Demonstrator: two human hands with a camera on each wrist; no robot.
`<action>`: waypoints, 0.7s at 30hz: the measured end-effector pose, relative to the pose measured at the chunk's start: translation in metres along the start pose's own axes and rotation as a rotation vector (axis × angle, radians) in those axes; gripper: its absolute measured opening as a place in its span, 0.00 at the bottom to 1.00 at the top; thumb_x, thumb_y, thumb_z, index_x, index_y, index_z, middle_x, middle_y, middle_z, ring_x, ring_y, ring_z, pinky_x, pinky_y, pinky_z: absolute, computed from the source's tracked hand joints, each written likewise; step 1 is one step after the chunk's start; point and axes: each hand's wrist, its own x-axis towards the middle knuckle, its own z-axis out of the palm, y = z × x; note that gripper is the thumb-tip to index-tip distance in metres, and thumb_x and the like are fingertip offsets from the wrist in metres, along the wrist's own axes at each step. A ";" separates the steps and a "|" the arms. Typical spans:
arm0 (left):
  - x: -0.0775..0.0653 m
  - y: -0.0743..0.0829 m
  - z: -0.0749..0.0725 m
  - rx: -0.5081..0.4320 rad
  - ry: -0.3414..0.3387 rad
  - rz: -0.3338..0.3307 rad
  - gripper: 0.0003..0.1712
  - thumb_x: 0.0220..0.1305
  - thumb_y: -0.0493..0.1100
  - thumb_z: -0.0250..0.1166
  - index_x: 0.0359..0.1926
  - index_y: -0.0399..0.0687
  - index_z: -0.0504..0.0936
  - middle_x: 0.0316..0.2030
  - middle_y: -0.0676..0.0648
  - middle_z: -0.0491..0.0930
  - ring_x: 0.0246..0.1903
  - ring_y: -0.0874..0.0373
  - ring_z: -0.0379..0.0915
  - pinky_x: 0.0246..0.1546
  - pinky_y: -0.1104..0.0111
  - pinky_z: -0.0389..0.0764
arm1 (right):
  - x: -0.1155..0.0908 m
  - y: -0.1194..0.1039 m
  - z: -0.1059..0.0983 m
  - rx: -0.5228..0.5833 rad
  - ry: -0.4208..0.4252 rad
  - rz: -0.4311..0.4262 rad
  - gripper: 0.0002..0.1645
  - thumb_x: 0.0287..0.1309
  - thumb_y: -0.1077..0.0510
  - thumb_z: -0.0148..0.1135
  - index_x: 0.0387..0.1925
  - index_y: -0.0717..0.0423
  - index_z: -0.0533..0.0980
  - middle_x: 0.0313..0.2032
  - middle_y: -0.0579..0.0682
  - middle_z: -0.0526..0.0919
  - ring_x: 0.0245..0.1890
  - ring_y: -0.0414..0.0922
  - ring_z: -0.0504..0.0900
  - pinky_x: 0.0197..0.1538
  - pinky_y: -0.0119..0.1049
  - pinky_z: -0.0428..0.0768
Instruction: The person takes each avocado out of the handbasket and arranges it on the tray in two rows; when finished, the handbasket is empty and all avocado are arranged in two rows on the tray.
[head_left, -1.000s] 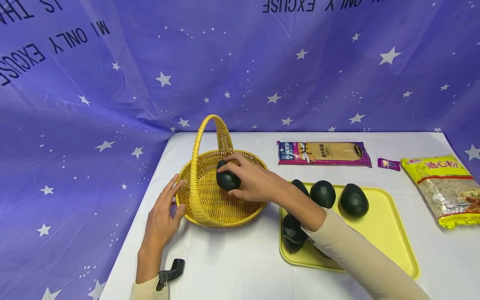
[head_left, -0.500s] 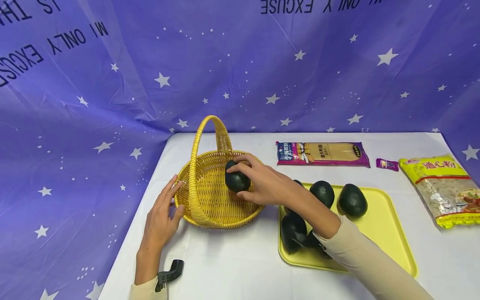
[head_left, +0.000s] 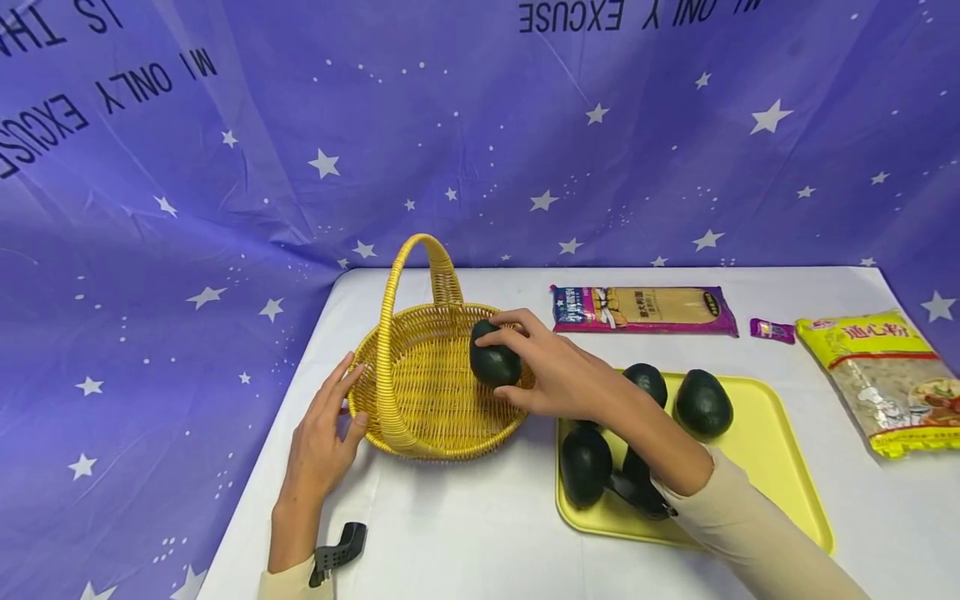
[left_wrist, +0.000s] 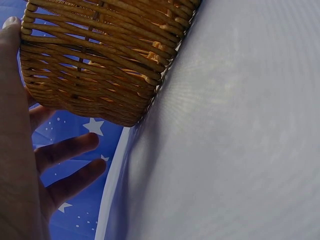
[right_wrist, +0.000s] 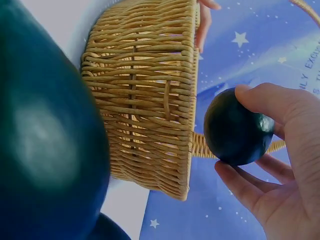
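My right hand point(head_left: 558, 367) grips a dark green avocado point(head_left: 495, 357) between thumb and fingers, over the right side of the yellow wicker basket point(head_left: 442, 454). In the right wrist view the avocado point(right_wrist: 237, 127) is held above the rim, beside the woven wall point(right_wrist: 140, 100). At the basket's left rim is my left hand point(head_left: 322, 437), its fingertips at the edge. The left wrist view has that hand's fingers point(left_wrist: 67, 150) spread and fairly straight below the basket wall point(left_wrist: 95, 75). Woven floor shows inside the basket, under its tall arched handle point(head_left: 386, 350).
Several avocados lie on a yellow tray point(head_left: 780, 467) at the right, one of them point(head_left: 703, 404) near its back edge; my right forearm passes over it. Behind are a pasta packet point(head_left: 645, 310), a small purple sachet point(head_left: 772, 331) and a yellow bag point(head_left: 881, 383).
My right hand has moved right with the avocado, from over the basket's middle toward its right rim. My left hand and the basket have stayed in place.
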 end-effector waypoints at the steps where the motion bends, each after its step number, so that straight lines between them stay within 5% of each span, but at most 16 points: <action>1: 0.000 0.000 0.000 0.001 -0.002 -0.001 0.38 0.82 0.69 0.48 0.82 0.55 0.69 0.83 0.52 0.62 0.44 0.53 0.79 0.40 0.48 0.83 | -0.002 0.000 -0.001 -0.003 0.003 0.000 0.37 0.65 0.49 0.77 0.73 0.41 0.74 0.78 0.51 0.64 0.57 0.47 0.83 0.51 0.42 0.86; 17: 0.000 0.000 0.000 0.009 -0.003 0.003 0.39 0.83 0.68 0.48 0.82 0.55 0.68 0.83 0.52 0.61 0.43 0.53 0.78 0.39 0.48 0.82 | -0.028 0.002 -0.012 -0.041 0.045 0.026 0.40 0.62 0.52 0.79 0.73 0.42 0.74 0.77 0.54 0.65 0.54 0.47 0.83 0.45 0.40 0.84; 21: 0.000 0.002 -0.001 0.000 -0.006 -0.002 0.38 0.83 0.69 0.48 0.82 0.56 0.68 0.83 0.52 0.61 0.45 0.52 0.79 0.40 0.47 0.83 | -0.036 0.004 -0.014 -0.045 0.059 0.034 0.40 0.62 0.53 0.78 0.74 0.42 0.74 0.77 0.54 0.65 0.36 0.38 0.80 0.36 0.34 0.79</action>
